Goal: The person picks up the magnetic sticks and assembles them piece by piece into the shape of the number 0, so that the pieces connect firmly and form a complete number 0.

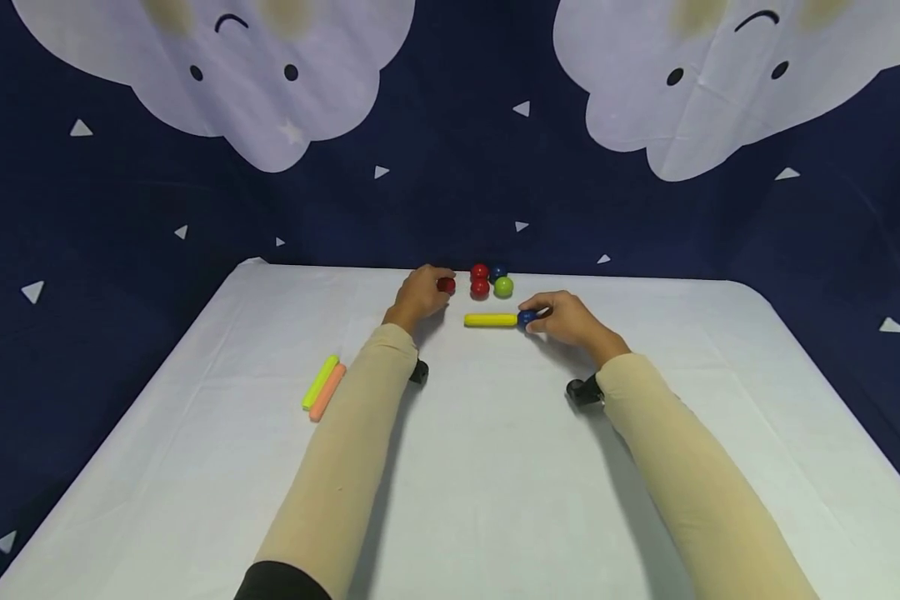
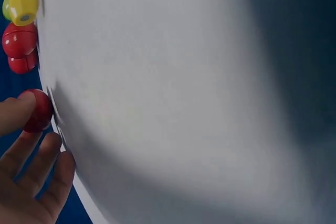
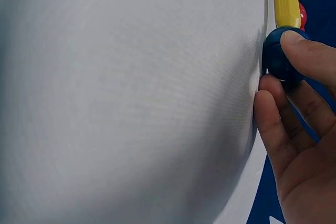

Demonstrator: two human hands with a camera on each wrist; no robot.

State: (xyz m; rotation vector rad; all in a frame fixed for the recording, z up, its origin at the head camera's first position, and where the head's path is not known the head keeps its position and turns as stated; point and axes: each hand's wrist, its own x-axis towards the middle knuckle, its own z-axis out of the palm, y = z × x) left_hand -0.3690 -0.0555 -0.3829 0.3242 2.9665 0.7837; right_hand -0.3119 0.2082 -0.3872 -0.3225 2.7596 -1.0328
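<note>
Near the table's far edge, my left hand (image 1: pixel 418 293) pinches a red ball (image 1: pixel 446 286) between thumb and fingers. The left wrist view shows the thumb lying against this red ball (image 2: pixel 39 114). To the right, my right hand (image 1: pixel 568 318) grips a dark blue ball (image 1: pixel 526 319) that sits against the right end of a yellow stick (image 1: pixel 491 320). Up close in the right wrist view, the thumb presses on the blue ball (image 3: pixel 277 59), touching the yellow stick's end (image 3: pixel 286 3). Whether ball and stick are fixed together cannot be told.
Behind the yellow stick stand two red balls (image 1: pixel 480 288), a green ball (image 1: pixel 503 287) and another blue ball (image 1: pixel 498 272), close together. On the left lie a yellow-green stick (image 1: pixel 320 382) and an orange stick (image 1: pixel 327 392), side by side on the white table (image 1: pixel 487 483). A dark blue cloth (image 1: pixel 450 183) hangs behind.
</note>
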